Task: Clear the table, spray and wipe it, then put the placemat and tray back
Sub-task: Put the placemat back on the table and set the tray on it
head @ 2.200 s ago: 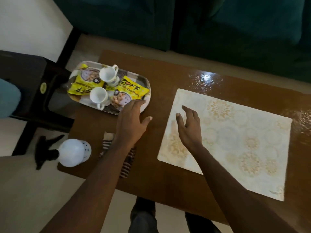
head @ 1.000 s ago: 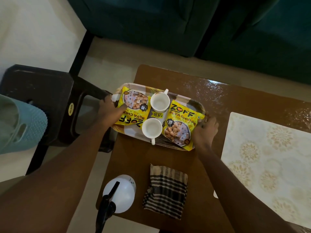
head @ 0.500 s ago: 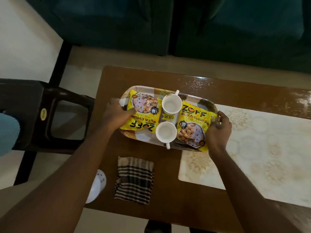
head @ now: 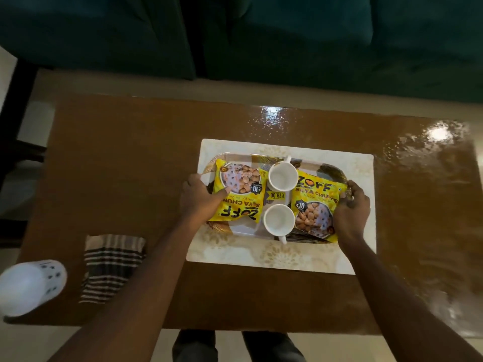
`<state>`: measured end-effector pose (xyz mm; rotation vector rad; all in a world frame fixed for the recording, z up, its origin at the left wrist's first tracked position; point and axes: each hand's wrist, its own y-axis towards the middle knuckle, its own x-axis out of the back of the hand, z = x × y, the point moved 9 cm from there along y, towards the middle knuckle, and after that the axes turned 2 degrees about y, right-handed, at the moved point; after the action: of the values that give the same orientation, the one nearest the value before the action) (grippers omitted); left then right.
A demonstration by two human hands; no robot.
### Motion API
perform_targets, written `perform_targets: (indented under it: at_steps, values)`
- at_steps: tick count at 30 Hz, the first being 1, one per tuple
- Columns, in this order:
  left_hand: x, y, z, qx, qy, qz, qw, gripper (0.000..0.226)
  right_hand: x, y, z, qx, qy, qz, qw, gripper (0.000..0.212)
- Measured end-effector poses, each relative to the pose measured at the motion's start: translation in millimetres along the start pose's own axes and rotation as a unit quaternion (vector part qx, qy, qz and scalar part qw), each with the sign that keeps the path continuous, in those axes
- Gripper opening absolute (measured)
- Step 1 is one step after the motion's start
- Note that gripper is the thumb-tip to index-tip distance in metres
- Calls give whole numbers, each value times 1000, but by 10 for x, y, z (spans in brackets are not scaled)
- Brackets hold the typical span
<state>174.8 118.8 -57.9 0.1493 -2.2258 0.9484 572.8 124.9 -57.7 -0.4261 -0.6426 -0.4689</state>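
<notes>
The oval patterned tray [head: 243, 229] sits over the cream floral placemat [head: 358, 178] in the middle of the brown table [head: 125, 158]. It carries two yellow snack packets [head: 317, 189] and two white cups [head: 282, 176]. My left hand [head: 198, 198] grips the tray's left end, thumb lying on the left packet. Over at the tray's right end, my right hand [head: 351, 209] holds the rim. I cannot tell whether the tray rests on the mat or hovers just above it.
A folded striped cloth [head: 111, 266] lies near the table's front left. A white spray bottle [head: 28, 287] stands at the front left corner. The table's right part shines wet. A dark green sofa [head: 261, 35] runs behind the table.
Both hands took hold of the tray at the table's left end and carried it rightward. It is over the placemat's centre now, where before it only overlapped the mat's left edge.
</notes>
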Motion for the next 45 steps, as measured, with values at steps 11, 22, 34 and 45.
perform_targets:
  at_steps: [11, 22, 34, 45]
  values:
    - [-553, -219, -296, -10, 22, 4, 1000, 81, 311, 290, -338, 30, -31, 32, 999, 48]
    - [-504, -294, -286, -80, 67, -16, 994, 72, 367, 61, -438, 32, -30, -9, 999, 43]
    - [-430, -448, -293, -118, 197, -44, 972, 66, 426, 15, -362, 65, -45, 7, 997, 38]
    - [-125, -1084, -675, -231, 143, -74, 960, 47, 267, -832, 555, 123, 31, 66, 990, 30]
